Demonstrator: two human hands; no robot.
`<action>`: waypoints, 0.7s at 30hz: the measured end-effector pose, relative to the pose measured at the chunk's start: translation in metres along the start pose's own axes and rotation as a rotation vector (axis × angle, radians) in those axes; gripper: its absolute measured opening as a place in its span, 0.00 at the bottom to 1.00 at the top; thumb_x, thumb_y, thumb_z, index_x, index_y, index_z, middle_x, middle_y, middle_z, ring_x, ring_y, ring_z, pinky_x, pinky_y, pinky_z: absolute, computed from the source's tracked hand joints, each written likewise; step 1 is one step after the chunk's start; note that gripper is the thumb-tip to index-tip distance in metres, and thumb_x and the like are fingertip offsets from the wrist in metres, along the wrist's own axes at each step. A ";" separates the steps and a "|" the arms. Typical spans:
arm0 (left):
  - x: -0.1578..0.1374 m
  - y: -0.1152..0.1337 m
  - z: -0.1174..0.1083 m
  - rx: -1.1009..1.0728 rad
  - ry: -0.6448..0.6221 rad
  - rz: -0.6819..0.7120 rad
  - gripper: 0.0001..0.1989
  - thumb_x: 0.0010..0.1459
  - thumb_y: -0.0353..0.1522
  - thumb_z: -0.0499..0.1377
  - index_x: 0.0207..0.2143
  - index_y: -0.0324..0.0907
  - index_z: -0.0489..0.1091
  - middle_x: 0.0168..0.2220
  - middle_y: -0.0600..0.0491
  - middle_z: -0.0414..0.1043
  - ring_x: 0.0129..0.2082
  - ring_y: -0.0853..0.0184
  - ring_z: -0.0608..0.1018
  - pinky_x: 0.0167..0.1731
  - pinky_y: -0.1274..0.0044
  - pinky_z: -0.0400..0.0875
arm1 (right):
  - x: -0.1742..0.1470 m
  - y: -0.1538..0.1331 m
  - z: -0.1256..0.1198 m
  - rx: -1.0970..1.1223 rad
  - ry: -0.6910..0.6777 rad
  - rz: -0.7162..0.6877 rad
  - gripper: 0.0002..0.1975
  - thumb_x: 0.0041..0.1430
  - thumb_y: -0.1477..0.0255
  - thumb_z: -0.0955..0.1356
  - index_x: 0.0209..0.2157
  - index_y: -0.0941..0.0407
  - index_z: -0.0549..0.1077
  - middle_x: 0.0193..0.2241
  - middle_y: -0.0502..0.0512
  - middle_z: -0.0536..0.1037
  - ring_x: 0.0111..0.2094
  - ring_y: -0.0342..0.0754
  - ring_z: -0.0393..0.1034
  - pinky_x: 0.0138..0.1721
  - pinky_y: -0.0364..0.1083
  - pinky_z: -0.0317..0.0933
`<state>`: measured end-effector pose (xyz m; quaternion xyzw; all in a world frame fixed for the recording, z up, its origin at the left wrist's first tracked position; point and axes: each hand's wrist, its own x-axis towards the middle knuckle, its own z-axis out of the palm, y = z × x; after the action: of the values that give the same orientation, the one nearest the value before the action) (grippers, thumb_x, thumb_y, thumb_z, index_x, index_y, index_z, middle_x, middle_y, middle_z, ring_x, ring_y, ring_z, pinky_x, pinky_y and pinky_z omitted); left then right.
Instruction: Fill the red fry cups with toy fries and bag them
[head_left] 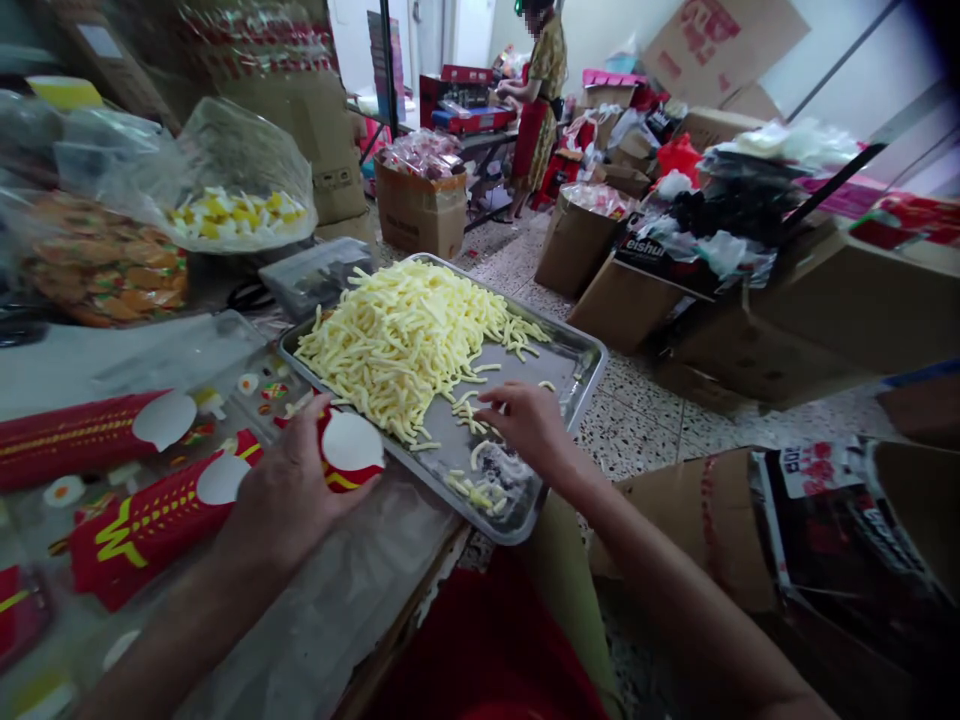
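Note:
My left hand [289, 490] is closed around a red fries carton [349, 448] with a white oval opening, just in front of the tray's near-left edge. On the metal tray [561, 372] lies a big heap of pale yellow fries-shaped pieces [405, 335], with several loose ones beside it. Over the tray's right part, my right hand [529, 425] has its fingers curled together close to some loose pieces. What its fingertips hold, if anything, is hidden. A pale powdery patch [514, 468] shows at the tray's near corner.
Red cartons with yellow print [157, 515] lie on the table at left, among small toy-like pieces. Behind them stand a bag of yellow-and-white pieces [232, 215] and a bag of orange pieces [112, 265]. Cardboard boxes [697, 500] crowd the right. A person [544, 90] stands far back.

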<state>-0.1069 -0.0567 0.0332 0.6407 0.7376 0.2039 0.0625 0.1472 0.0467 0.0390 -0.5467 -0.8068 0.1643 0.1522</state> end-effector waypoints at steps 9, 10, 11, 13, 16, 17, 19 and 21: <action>0.033 0.064 0.037 0.123 -0.149 0.284 0.39 0.48 0.39 0.72 0.59 0.41 0.59 0.51 0.43 0.72 0.51 0.52 0.76 0.49 0.67 0.72 | 0.027 0.018 0.026 -0.326 -0.293 -0.053 0.09 0.57 0.72 0.68 0.35 0.58 0.82 0.38 0.63 0.82 0.38 0.53 0.76 0.37 0.46 0.61; 0.035 0.067 0.039 0.148 -0.170 0.279 0.39 0.48 0.40 0.72 0.59 0.41 0.60 0.50 0.43 0.72 0.50 0.53 0.76 0.48 0.67 0.72 | 0.028 0.017 0.031 -0.320 -0.285 -0.035 0.09 0.55 0.74 0.68 0.35 0.59 0.82 0.38 0.65 0.82 0.38 0.53 0.77 0.37 0.46 0.61; 0.037 0.069 0.040 0.172 -0.195 0.269 0.39 0.47 0.40 0.72 0.58 0.41 0.60 0.50 0.43 0.72 0.50 0.53 0.76 0.47 0.68 0.72 | 0.029 0.017 0.033 -0.307 -0.273 -0.018 0.10 0.53 0.75 0.68 0.35 0.60 0.82 0.37 0.66 0.82 0.38 0.54 0.77 0.37 0.46 0.61; 0.041 0.073 0.041 0.209 -0.258 0.236 0.36 0.47 0.41 0.72 0.56 0.41 0.63 0.50 0.43 0.71 0.49 0.54 0.76 0.44 0.69 0.72 | 0.031 0.021 0.035 -0.295 -0.255 0.014 0.10 0.50 0.75 0.70 0.34 0.59 0.81 0.35 0.65 0.82 0.38 0.55 0.77 0.36 0.46 0.61; 0.046 0.077 0.043 0.220 -0.348 0.188 0.32 0.46 0.40 0.72 0.52 0.42 0.66 0.50 0.44 0.71 0.47 0.54 0.77 0.42 0.70 0.72 | 0.035 0.028 0.030 -0.055 -0.177 0.122 0.08 0.48 0.71 0.71 0.31 0.58 0.79 0.28 0.57 0.81 0.32 0.51 0.75 0.32 0.44 0.61; 0.047 0.079 0.045 0.200 -0.357 0.182 0.33 0.46 0.40 0.72 0.52 0.42 0.66 0.50 0.44 0.71 0.47 0.54 0.77 0.43 0.70 0.71 | 0.035 0.029 0.028 0.148 -0.118 0.181 0.07 0.48 0.69 0.70 0.30 0.57 0.78 0.26 0.55 0.80 0.29 0.49 0.74 0.31 0.44 0.62; 0.050 0.084 0.052 0.104 -0.343 0.167 0.36 0.44 0.41 0.73 0.53 0.41 0.65 0.51 0.43 0.71 0.49 0.53 0.76 0.46 0.69 0.71 | 0.035 0.028 0.026 0.641 0.037 0.291 0.08 0.48 0.67 0.70 0.29 0.57 0.74 0.23 0.50 0.77 0.25 0.45 0.71 0.30 0.43 0.63; 0.053 0.091 0.062 -0.055 -0.308 0.116 0.40 0.42 0.43 0.74 0.55 0.40 0.63 0.51 0.44 0.71 0.50 0.54 0.76 0.48 0.69 0.71 | 0.031 0.023 0.027 0.950 0.181 0.329 0.09 0.47 0.66 0.70 0.28 0.57 0.72 0.22 0.49 0.75 0.24 0.44 0.69 0.29 0.43 0.63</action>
<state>-0.0110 0.0170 0.0206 0.7038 0.6753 0.1269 0.1806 0.1433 0.0812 0.0070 -0.5491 -0.5298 0.4866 0.4254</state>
